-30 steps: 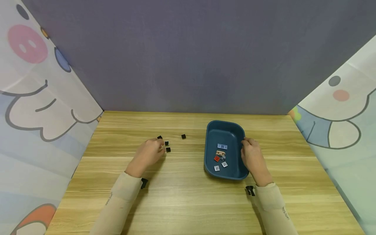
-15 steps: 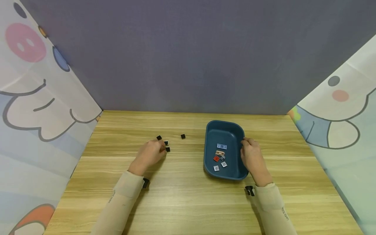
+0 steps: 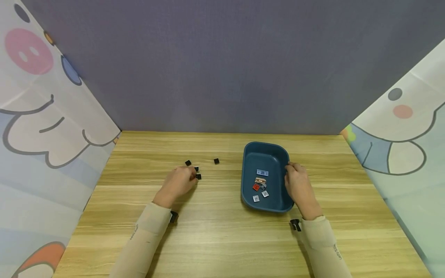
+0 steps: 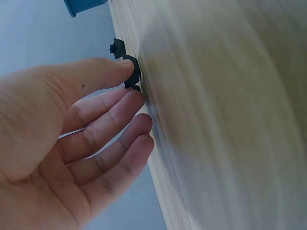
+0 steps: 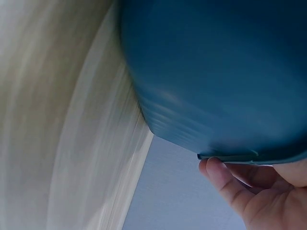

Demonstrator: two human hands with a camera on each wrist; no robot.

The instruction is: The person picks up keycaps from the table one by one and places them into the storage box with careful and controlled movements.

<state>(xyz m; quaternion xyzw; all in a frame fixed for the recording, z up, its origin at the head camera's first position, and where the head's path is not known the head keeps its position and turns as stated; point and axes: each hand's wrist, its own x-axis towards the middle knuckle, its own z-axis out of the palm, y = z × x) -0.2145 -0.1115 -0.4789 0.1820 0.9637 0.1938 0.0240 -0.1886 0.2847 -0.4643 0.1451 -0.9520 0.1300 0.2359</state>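
My left hand (image 3: 177, 182) is low over the table, thumb and fingertips right at a small square black piece (image 3: 198, 176). In the left wrist view, the thumb lies over this black piece (image 4: 132, 72), with the fingertips just below and the other fingers bent loosely. Close by lie a black piece with a light edge (image 3: 196, 169) and another dark square (image 3: 188, 163). My right hand (image 3: 298, 187) grips the right rim of a blue plastic bin (image 3: 246, 162). The right wrist view shows the thumb and fingers about the bin's rim (image 5: 235, 158).
Inside the bin lie a pale blue strip (image 3: 262, 172), a tan piece (image 3: 260, 180), a red square (image 3: 256, 187), a grey piece (image 3: 263, 186) and two white squares (image 3: 265, 194). Another black square (image 3: 216, 161) lies left of the bin. A grey panel (image 3: 222, 77) stands behind the wooden table (image 3: 215, 239).
My left hand has shifted slightly and settled at the black piece, uncovering more of the dark square at the far left. The right hand stays on the bin's rim.
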